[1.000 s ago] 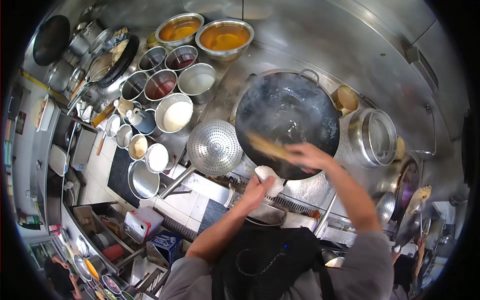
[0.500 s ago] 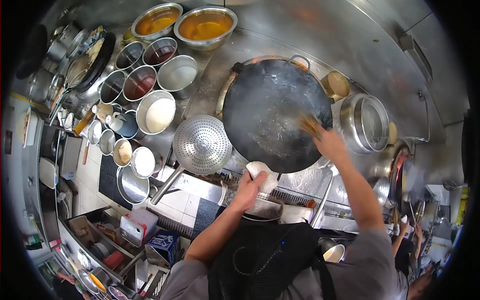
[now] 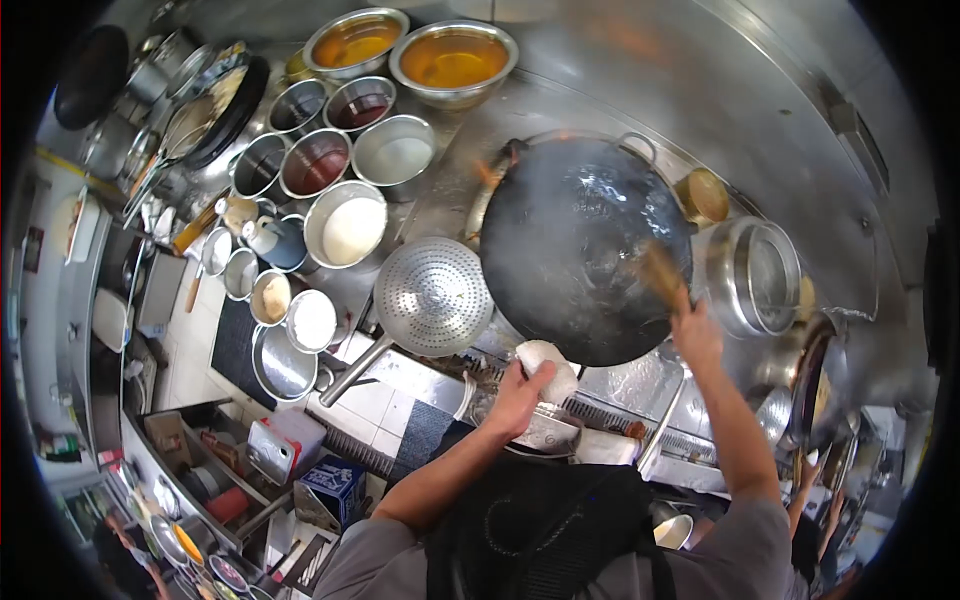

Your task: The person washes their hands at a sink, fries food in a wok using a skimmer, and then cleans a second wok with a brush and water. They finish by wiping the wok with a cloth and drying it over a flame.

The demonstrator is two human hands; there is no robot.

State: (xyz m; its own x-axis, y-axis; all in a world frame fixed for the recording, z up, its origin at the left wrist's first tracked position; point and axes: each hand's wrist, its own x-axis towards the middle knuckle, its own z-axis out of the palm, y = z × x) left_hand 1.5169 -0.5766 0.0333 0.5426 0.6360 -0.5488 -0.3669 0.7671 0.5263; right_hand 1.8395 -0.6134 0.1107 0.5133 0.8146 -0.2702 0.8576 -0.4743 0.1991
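A large black wok (image 3: 570,240) sits over the burner, steaming, with a wet sheen inside. My right hand (image 3: 697,335) is closed around a bamboo wok brush (image 3: 660,272), smeared by motion, at the wok's right side. Whether its bristles touch the metal is hard to tell through the steam. At the wok's near edge, my left hand (image 3: 515,402) grips a folded white cloth (image 3: 550,374) against the rim. The cloth hides what lies under it. Left of the wok, a perforated strainer (image 3: 433,296) rests with its handle toward me.
Metal pots of sauces and seasonings (image 3: 345,225) crowd the left counter. Two bowls of yellow liquid (image 3: 453,64) stand at the back. A lidded metal pot (image 3: 750,275) is to the right, near a second wok (image 3: 820,380). Another person's hands (image 3: 808,475) show at far right.
The whole view has shifted, so the wok and pots appear further right and slightly lower. The brush has swung to a steeper angle at the wok's right side. My left hand keeps the cloth at the rim.
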